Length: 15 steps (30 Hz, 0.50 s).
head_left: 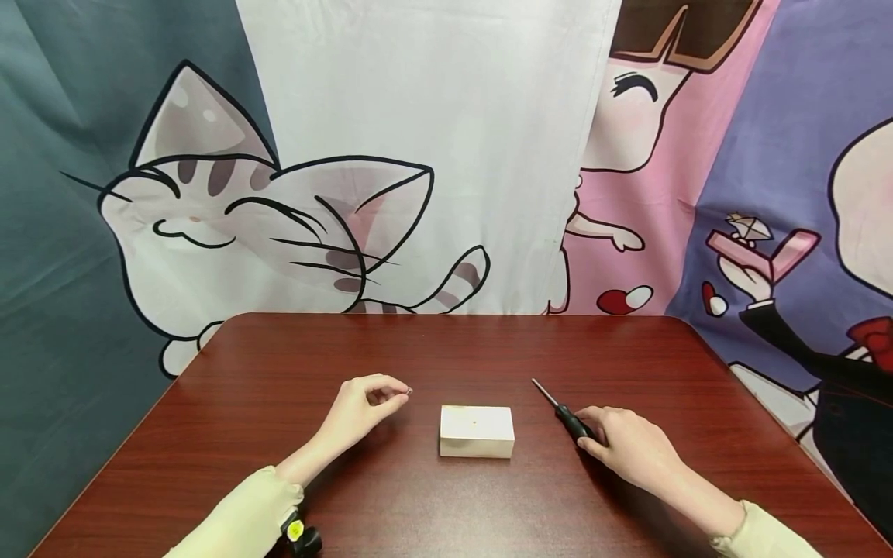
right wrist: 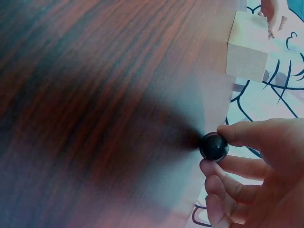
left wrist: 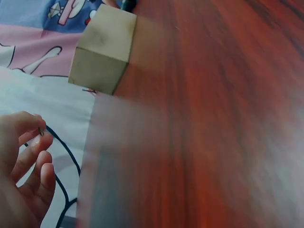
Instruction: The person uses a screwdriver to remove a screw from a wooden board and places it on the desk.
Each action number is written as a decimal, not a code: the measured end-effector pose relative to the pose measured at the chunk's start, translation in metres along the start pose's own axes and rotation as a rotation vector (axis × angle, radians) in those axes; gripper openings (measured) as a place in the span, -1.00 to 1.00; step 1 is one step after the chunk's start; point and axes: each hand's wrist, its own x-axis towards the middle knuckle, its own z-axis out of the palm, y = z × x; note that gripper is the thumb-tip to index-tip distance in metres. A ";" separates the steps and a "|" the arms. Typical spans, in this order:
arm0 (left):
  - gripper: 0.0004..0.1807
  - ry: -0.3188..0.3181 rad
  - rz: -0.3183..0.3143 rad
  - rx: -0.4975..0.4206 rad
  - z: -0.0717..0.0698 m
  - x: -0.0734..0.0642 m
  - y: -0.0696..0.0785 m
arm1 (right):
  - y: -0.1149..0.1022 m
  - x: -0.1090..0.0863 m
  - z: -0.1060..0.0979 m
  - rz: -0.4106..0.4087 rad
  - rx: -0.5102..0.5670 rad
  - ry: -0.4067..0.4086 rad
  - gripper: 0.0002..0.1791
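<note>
Thumb and fingertips of my left hand (head_left: 363, 404) pinch a tiny metal piece that looks like a screw (left wrist: 41, 132), held above the table left of the block. A pale wooden block (head_left: 477, 447) sits between my two hands, with a small dark dot on its top face. On the right, my right hand (head_left: 633, 448) grips a screwdriver by its black handle (head_left: 572, 422); the metal shaft points away and to the left. The rounded end of the handle (right wrist: 213, 146) shows between thumb and fingers in the right wrist view.
Everything is over a reddish-brown wooden table (head_left: 391, 341). A printed cloth (head_left: 446, 116) with cartoon figures hangs behind the far edge. A dark wrist device (head_left: 303, 536) with a yellow mark is at my left sleeve.
</note>
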 end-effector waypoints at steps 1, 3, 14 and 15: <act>-0.88 0.000 -0.007 0.006 -0.002 -0.001 -0.002 | 0.000 0.000 0.000 0.000 0.000 0.001 -0.65; -0.87 0.002 -0.023 0.022 -0.005 -0.004 -0.006 | 0.000 0.000 0.000 0.000 -0.001 0.002 -0.65; -0.82 0.007 -0.167 0.150 -0.017 -0.008 -0.020 | 0.000 0.000 0.000 0.007 -0.001 -0.002 -0.65; -0.82 0.005 -0.181 0.164 -0.018 -0.008 -0.020 | 0.000 0.001 0.000 0.008 -0.001 -0.003 -0.65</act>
